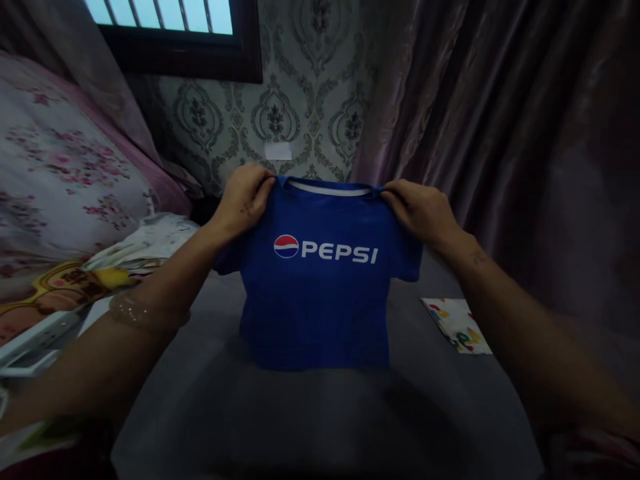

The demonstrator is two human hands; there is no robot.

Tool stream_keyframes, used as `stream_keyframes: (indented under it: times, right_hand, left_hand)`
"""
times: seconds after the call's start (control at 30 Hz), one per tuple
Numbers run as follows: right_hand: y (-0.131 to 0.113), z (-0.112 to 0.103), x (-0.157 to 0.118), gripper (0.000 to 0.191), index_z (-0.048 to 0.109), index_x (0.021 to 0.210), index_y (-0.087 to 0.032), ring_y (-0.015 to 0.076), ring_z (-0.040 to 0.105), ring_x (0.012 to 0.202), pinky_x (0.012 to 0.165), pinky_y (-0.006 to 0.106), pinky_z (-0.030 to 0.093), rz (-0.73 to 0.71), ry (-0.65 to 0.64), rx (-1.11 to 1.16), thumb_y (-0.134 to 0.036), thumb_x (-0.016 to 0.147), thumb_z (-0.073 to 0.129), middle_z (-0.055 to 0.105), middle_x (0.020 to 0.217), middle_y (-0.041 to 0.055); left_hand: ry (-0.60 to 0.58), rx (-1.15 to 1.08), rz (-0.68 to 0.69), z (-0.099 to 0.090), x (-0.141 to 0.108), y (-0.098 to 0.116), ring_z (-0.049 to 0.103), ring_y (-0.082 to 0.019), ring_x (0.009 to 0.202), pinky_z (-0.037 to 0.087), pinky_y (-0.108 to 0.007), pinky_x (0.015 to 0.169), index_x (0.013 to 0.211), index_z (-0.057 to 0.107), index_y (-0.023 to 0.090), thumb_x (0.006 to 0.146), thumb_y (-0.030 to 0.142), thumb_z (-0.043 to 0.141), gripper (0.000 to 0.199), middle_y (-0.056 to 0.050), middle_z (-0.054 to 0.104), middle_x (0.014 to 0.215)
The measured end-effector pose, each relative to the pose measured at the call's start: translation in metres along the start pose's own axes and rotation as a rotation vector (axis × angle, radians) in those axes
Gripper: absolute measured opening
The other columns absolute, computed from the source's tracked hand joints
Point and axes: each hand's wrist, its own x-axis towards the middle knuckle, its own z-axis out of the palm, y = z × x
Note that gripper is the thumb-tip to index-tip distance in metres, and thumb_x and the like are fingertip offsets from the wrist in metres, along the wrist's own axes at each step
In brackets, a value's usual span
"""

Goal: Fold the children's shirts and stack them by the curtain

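A small blue T-shirt (320, 300) with a white PEPSI print and a red, white and blue round logo hangs spread out, its front facing me. My left hand (247, 197) pinches it at the shoulder on the left of the collar. At the other shoulder, my right hand (424, 208) grips the fabric between thumb and fingers. The collar is stretched between both hands, and the short sleeves hang down at the sides. Below the shirt lies a grey sheet (320, 427).
A folded white cloth with colourful shapes (460, 325) lies at the right. Crumpled pale fabric (150, 240), a yellow printed item (70, 283) and a white object (37, 343) are at the left. Behind are patterned wallpaper (310, 100) and curtains (450, 100).
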Motion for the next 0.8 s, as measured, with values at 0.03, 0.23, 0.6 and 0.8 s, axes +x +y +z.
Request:
stream_keyframes:
  times: [0.03, 0.23, 0.6, 0.8]
  right_hand:
    - [0.0, -0.001, 0.002, 0.034, 0.064, 0.108, -0.023, 0.0222, 0.066, 0.089, 0.072, 0.032, 0.048, 0.006, 0.024, 0.01, -0.042, 0.099, 0.037, 0.071, 0.1, 0.0049]
    - [-0.007, 0.012, 0.008, 0.045, 0.061, 0.114, -0.019, 0.0231, 0.063, 0.099, 0.079, 0.035, 0.048, 0.147, 0.26, -0.014, -0.041, 0.102, 0.024, 0.068, 0.108, 0.0092]
    - [-0.002, 0.046, 0.017, 0.04, 0.061, 0.114, -0.024, 0.0239, 0.062, 0.092, 0.069, 0.031, 0.043, 0.218, -0.014, -0.057, -0.043, 0.101, 0.028, 0.069, 0.102, 0.007]
    - [-0.004, 0.049, 0.023, 0.038, 0.061, 0.115, -0.025, 0.0253, 0.062, 0.092, 0.07, 0.033, 0.043, 0.232, -0.134, -0.027, -0.043, 0.1, 0.031, 0.07, 0.099, 0.007]
  left_hand:
    - [0.023, -0.018, -0.022, -0.001, 0.004, 0.002, 0.058, -0.022, 0.094, 0.046, -0.042, 0.086, 0.091, 0.057, 0.022, 0.098, 0.04, 0.038, 0.028, -0.006, 0.061, 0.09]
    - [0.226, 0.147, -0.058, 0.005, 0.013, 0.015, 0.052, -0.026, 0.106, 0.041, -0.051, 0.095, 0.099, 0.056, 0.022, 0.099, 0.036, 0.031, 0.029, -0.01, 0.058, 0.101]
    - [0.197, -0.088, -0.121, 0.054, 0.012, -0.017, 0.057, -0.022, 0.091, 0.043, -0.042, 0.09, 0.088, 0.055, 0.02, 0.098, 0.039, 0.038, 0.028, -0.005, 0.057, 0.084]
    - [0.117, -0.154, -0.104, 0.062, 0.015, -0.018, 0.058, -0.025, 0.098, 0.043, -0.042, 0.092, 0.095, 0.056, 0.021, 0.098, 0.042, 0.037, 0.029, -0.008, 0.06, 0.09]
